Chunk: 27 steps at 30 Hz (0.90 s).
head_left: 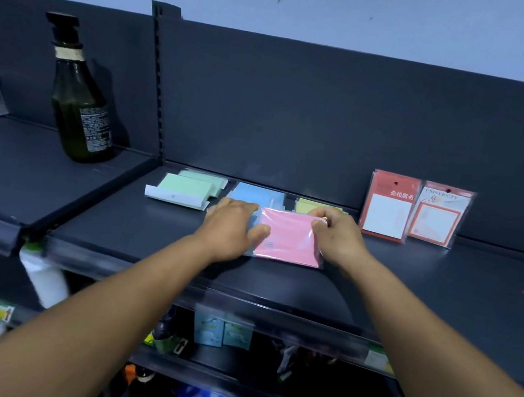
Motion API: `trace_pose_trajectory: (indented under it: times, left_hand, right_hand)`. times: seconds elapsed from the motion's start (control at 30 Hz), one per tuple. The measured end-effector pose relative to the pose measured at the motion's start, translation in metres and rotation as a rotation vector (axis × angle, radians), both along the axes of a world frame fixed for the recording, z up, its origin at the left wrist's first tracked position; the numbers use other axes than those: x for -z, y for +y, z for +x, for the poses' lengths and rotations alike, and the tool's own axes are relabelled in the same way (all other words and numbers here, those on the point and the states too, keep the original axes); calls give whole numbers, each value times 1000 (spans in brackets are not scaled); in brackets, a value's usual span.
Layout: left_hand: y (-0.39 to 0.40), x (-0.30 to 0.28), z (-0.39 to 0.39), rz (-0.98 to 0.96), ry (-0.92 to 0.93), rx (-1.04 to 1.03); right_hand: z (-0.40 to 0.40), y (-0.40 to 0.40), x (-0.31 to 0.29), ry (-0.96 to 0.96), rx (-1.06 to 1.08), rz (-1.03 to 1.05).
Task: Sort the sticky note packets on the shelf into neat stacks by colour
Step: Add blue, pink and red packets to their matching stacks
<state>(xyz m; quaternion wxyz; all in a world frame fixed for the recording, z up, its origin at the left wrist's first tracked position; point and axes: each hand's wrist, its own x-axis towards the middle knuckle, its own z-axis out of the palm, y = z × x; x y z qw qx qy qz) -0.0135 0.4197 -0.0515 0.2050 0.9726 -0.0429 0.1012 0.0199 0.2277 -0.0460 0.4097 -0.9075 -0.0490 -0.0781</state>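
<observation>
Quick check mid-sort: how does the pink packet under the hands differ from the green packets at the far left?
The pink packet lies nearer the shelf's front; the green packets lie further back, towards the back panel. The pink one is held on both sides, by the left hand and the right hand; the green ones are untouched. Pink shows as one square; the green are two overlapping packets, a white strip along their front. Both lie flat on the dark shelf.

The dark shelf (413,273) holds green packets (186,188), blue packets (256,194), yellow packets (312,206), a pink packet (288,240) — and two red cards (413,210).
</observation>
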Motion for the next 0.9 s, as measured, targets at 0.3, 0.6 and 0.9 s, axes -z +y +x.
trace_pose_trajectory:
  times: [0.3,0.6,0.9]
  left_hand:
    - [-66,-20,18,-540,35,-46]
    - [-198,-18,50,-519,28,29]
    - [-357,-4,85,-312,30,244]
  right_hand:
    - [6,-48,-8,30,170,262]
    - [14,-177,-9,130,266,204]
    - [52,-329,-11,83,429,147]
